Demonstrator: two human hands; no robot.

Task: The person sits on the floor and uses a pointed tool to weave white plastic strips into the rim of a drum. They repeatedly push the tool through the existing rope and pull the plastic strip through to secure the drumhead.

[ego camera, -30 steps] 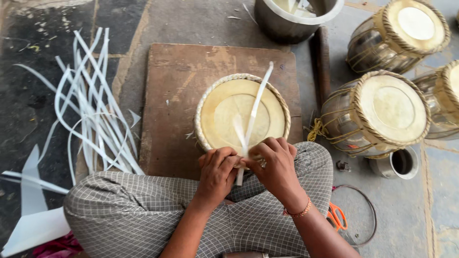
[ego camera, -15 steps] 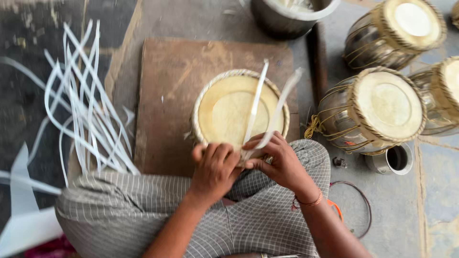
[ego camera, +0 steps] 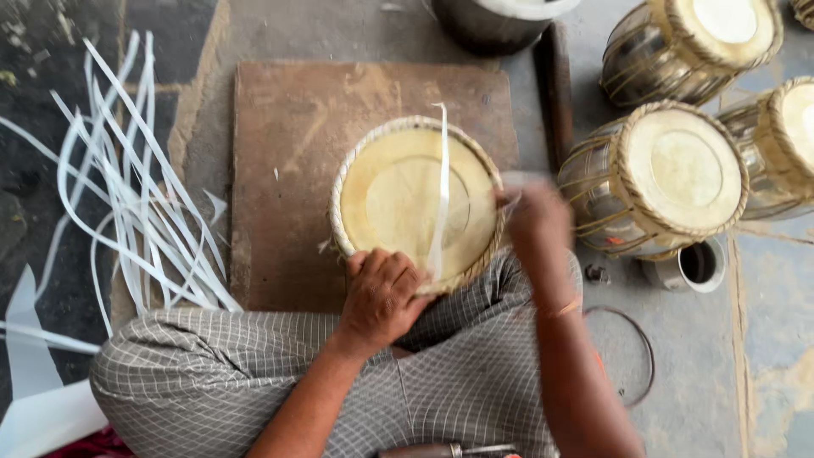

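Observation:
A small drum [ego camera: 398, 191] with a pale skin head and woven rim rests between my knees on a brown board [ego camera: 288, 161]. My left hand [ego camera: 381, 293] presses on the drum's near rim, holding down the lower end of a white strip [ego camera: 441, 182] that runs across the head. My right hand [ego camera: 534, 212] is blurred at the drum's right edge, closed on a second pale strip. My legs are covered by checked cloth [ego camera: 254, 373].
Several loose white strips [ego camera: 127, 195] lie on the floor at left. Three other drums [ego camera: 670, 170] stand at right beside a small metal cup [ego camera: 695, 265]. A metal pot [ego camera: 500, 21] is at the top, a wire ring [ego camera: 627, 356] by my right knee.
My right hand has moved from the near rim out to the drum's right edge, pulling a strip with it. The left hand stays at the near rim. The view has shifted closer.

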